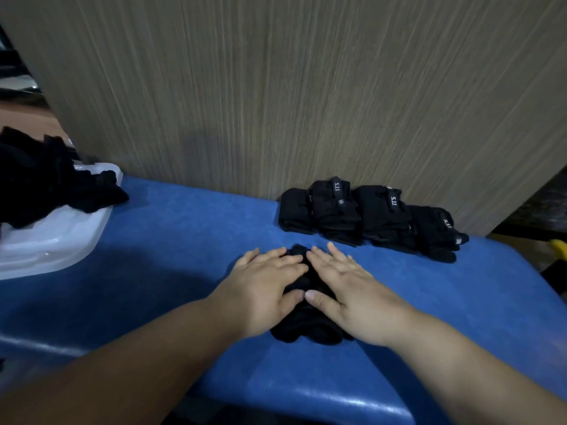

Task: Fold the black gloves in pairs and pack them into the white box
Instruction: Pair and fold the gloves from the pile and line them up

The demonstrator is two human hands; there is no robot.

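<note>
Black gloves [46, 185] are spilling in a loose heap out of the white box [52, 240] at the far left, with one dark edge hanging over its rim toward the blue table [184, 234]. Well apart from the box, near the middle of the table, the left hand [267, 289] is lying flat with its fingers straight and slightly spread, pressing down on the left side of a glove bundle [306, 328]. The bundle is showing only in the gap between the two hands and below the palms. It is perhaps a stacked pair, though the hands are covering too much to be sure. The right hand [352, 297] is pressing on the bundle's right side in the same way, with its palm down and fingers extended. Its thumb tip is meeting the left thumb over the dark fabric. Farther back and to the right, four folded pairs [368, 216] are sitting side by side in a row, touching one another, just in front of the wood-grain panel [306, 87] that is standing behind the table.
</note>
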